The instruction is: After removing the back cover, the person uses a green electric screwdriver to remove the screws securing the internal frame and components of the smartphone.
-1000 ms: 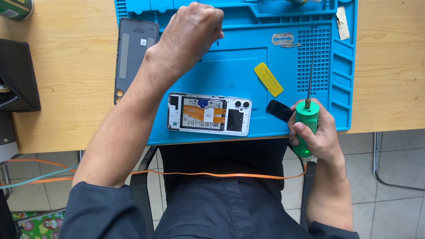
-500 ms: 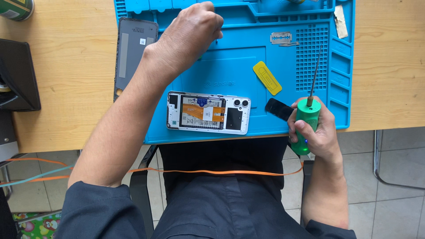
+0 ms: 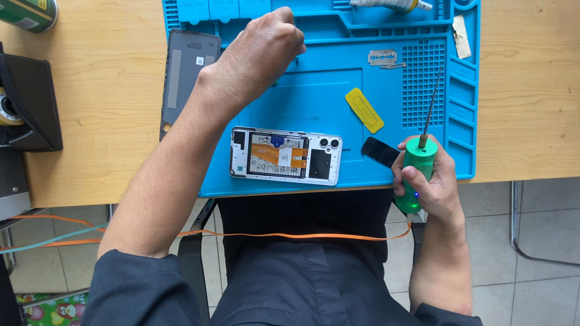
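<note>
An opened white phone (image 3: pixel 284 156) lies back-up on the blue work mat (image 3: pixel 314 90), its orange flex cables and black parts exposed. My left hand (image 3: pixel 257 57) reaches past it to the far part of the mat. Its fingers are curled shut, with the tips down near the small compartments. Anything pinched in them is hidden. My right hand (image 3: pixel 432 184) rests at the table's near edge and grips a green electric screwdriver (image 3: pixel 414 166), whose thin bit points away from me. A small black part (image 3: pixel 380 151) lies just left of that hand.
The phone's grey back cover (image 3: pixel 187 75) lies at the mat's left edge. On the mat are a yellow pry tool (image 3: pixel 364 110), a razor blade (image 3: pixel 382 57) and a glue tube (image 3: pixel 386 5). A green can (image 3: pixel 27 13) and a black case (image 3: pixel 27 105) sit on the wooden table at left. An orange cable (image 3: pixel 290 235) crosses my lap.
Almost nothing has moved. My left hand stays curled over the far part of the mat, and my right hand keeps the screwdriver in the same place.
</note>
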